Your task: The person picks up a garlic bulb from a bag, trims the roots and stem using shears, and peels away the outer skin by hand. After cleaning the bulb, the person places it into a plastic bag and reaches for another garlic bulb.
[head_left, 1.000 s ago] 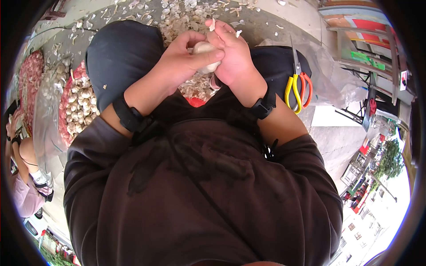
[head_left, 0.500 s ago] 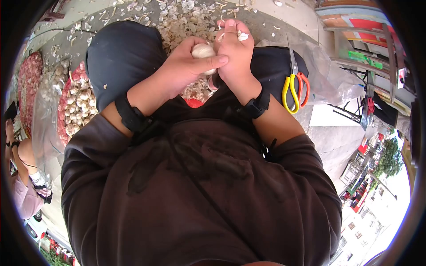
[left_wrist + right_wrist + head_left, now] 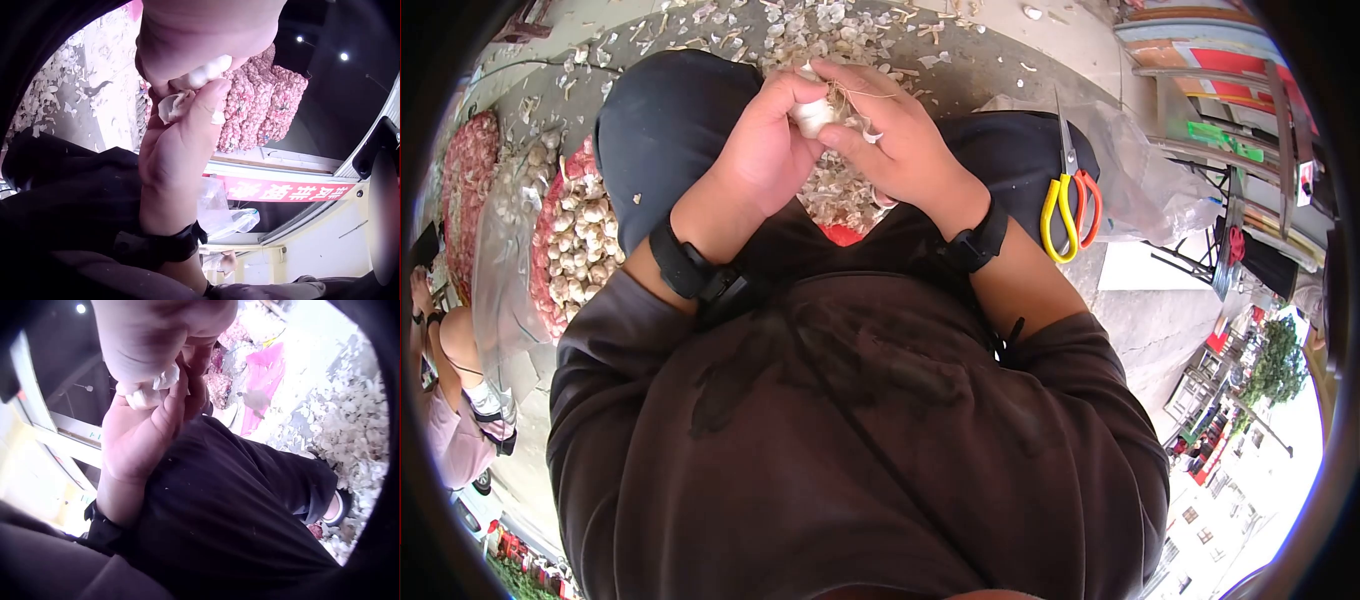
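Observation:
In the head view my left hand point(image 3: 768, 145) holds a white garlic bulb point(image 3: 812, 118) between thumb and curled fingers. My right hand point(image 3: 910, 145) meets it from the other side, its thumb and fingers bent round loose papery skin point(image 3: 840, 100). A thin strand sticks out over the right fingers. The left wrist view shows the bulb point(image 3: 203, 74) below my left hand point(image 3: 212, 31), with a peeled flap of skin point(image 3: 175, 106) by my right hand point(image 3: 178, 144). Seen from the right wrist, skin point(image 3: 165, 378) hangs between both hands; palms hide part of the bulb.
Scissors point(image 3: 1062, 215) with yellow and orange handles lie by my right knee, near a clear plastic sheet point(image 3: 1140, 180). A red net bag point(image 3: 585, 235) of garlic stands at the left. Garlic skins point(image 3: 840, 195) cover the ground between my knees. Another person point(image 3: 460, 400) sits at far left.
The bulb has shifted left and slightly up in my left hand. My right hand, earlier turned up behind the bulb with skin flakes on it, now comes palm inward from the right.

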Demonstrator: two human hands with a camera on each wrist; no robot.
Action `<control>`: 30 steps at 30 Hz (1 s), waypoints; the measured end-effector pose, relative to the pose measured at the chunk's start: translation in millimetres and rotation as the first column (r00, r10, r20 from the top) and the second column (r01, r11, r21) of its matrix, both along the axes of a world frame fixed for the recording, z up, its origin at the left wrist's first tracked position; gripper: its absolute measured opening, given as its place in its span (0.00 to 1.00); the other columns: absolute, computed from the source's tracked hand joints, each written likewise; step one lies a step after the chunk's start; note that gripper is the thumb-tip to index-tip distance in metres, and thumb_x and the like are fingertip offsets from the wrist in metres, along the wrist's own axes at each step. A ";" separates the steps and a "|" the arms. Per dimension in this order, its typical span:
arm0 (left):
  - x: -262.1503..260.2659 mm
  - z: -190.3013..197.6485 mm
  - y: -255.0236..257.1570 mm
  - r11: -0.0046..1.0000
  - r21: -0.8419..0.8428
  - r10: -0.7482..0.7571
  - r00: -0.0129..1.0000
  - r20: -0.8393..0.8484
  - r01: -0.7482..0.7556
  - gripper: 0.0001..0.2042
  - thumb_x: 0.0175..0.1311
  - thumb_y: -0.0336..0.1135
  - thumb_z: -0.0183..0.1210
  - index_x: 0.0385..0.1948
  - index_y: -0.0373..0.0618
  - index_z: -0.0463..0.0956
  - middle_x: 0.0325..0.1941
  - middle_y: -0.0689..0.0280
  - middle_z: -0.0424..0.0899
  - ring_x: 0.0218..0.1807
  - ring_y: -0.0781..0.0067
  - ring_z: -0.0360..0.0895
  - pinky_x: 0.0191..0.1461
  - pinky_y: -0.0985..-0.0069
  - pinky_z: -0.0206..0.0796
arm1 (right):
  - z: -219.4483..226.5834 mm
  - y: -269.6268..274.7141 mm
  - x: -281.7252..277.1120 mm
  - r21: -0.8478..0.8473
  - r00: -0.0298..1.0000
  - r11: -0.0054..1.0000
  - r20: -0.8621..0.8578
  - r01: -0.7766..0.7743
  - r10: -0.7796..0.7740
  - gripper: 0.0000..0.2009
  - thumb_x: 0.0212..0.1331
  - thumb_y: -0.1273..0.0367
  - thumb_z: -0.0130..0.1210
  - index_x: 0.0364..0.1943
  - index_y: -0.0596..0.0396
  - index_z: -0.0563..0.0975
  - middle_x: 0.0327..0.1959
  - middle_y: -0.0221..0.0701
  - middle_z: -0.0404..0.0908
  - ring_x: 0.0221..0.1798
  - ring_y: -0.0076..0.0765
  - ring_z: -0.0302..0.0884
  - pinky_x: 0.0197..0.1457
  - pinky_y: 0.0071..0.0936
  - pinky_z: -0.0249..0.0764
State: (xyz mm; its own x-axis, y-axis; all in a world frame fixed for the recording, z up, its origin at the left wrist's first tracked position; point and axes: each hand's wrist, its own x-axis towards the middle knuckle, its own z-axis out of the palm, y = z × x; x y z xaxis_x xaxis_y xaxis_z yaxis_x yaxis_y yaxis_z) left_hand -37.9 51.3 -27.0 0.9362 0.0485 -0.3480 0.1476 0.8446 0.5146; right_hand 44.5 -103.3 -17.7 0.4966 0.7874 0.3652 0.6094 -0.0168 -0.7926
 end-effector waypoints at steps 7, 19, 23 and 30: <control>-1.1 35.9 -12.2 0.960 0.253 -0.113 0.993 -0.032 0.117 0.19 0.70 0.51 0.51 0.51 0.47 0.69 0.45 0.67 0.78 0.48 0.74 0.78 0.51 0.72 0.72 | 0.1 1.3 -6.0 0.163 0.857 0.987 -0.506 -0.016 0.098 0.21 0.63 0.67 0.58 0.60 0.56 0.73 0.46 0.34 0.74 0.49 0.33 0.72 0.55 0.27 0.69; 2.2 25.4 -7.0 0.932 0.287 -0.177 0.970 -0.168 0.220 0.29 0.67 0.68 0.41 0.47 0.50 0.71 0.38 0.72 0.79 0.39 0.81 0.79 0.36 0.81 0.72 | 5.8 1.9 -4.4 0.113 0.980 0.979 -0.125 0.169 -0.154 0.06 0.57 0.73 0.61 0.38 0.56 0.80 0.32 0.33 0.81 0.35 0.37 0.80 0.41 0.27 0.74; 4.8 24.0 -6.7 0.946 0.219 -0.206 0.965 -0.163 0.239 0.25 0.66 0.64 0.50 0.42 0.48 0.74 0.36 0.69 0.80 0.37 0.77 0.79 0.38 0.76 0.71 | 18.7 -2.8 -10.6 -0.020 0.885 0.981 -0.428 0.194 -0.184 0.04 0.61 0.72 0.58 0.36 0.58 0.78 0.31 0.31 0.81 0.34 0.29 0.78 0.39 0.25 0.74; 5.2 17.6 -0.3 0.965 0.187 -0.156 0.976 -0.155 0.184 0.18 0.72 0.52 0.49 0.45 0.45 0.73 0.41 0.64 0.82 0.41 0.70 0.83 0.39 0.75 0.75 | 15.6 -4.5 -6.4 0.106 0.598 0.955 -0.797 0.275 -0.084 0.06 0.68 0.71 0.53 0.39 0.60 0.77 0.33 0.25 0.79 0.33 0.17 0.73 0.37 0.20 0.73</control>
State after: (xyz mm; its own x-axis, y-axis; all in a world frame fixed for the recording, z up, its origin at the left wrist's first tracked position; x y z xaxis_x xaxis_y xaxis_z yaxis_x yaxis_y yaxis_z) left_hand -32.7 51.1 -9.4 0.8804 -0.0256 -0.4736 0.3610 0.6837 0.6342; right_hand 38.0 -107.7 -2.1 0.7887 0.6074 -0.0948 -0.2363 0.1573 -0.9589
